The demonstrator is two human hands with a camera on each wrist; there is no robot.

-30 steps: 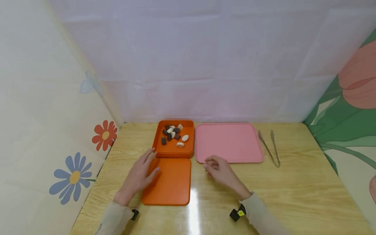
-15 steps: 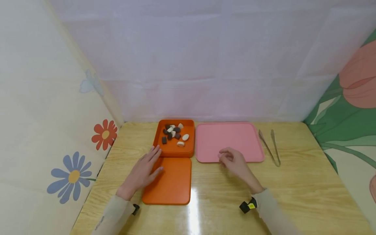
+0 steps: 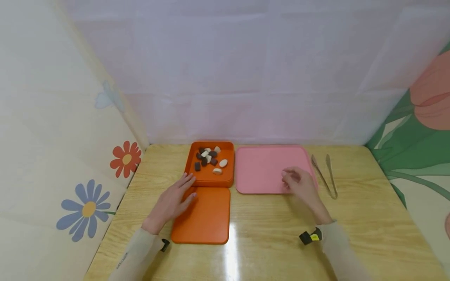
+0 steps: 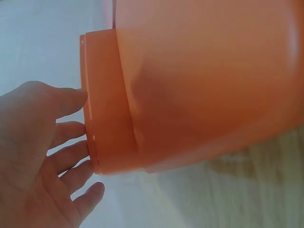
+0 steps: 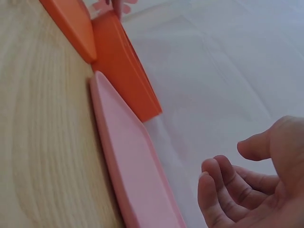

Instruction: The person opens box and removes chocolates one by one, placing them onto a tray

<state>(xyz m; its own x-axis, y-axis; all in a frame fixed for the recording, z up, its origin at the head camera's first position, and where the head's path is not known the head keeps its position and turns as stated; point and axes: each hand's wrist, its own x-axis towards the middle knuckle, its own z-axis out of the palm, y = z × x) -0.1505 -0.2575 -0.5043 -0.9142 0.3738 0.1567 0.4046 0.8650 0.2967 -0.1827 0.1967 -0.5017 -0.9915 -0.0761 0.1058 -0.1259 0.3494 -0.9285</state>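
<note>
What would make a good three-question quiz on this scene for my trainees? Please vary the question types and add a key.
1. Multiple choice: in the head view, the right hand appears over which item? A) the tongs B) the pink tray C) the orange box
2. True or false: the metal tongs lie inside the orange box.
3. Fill in the blank: the small pieces in the orange box are of two kinds, dark ones and ____ ones.

Key: 1. B. 2. False; the metal tongs lie on the wooden table, to the right of the tray. 3. White.
</note>
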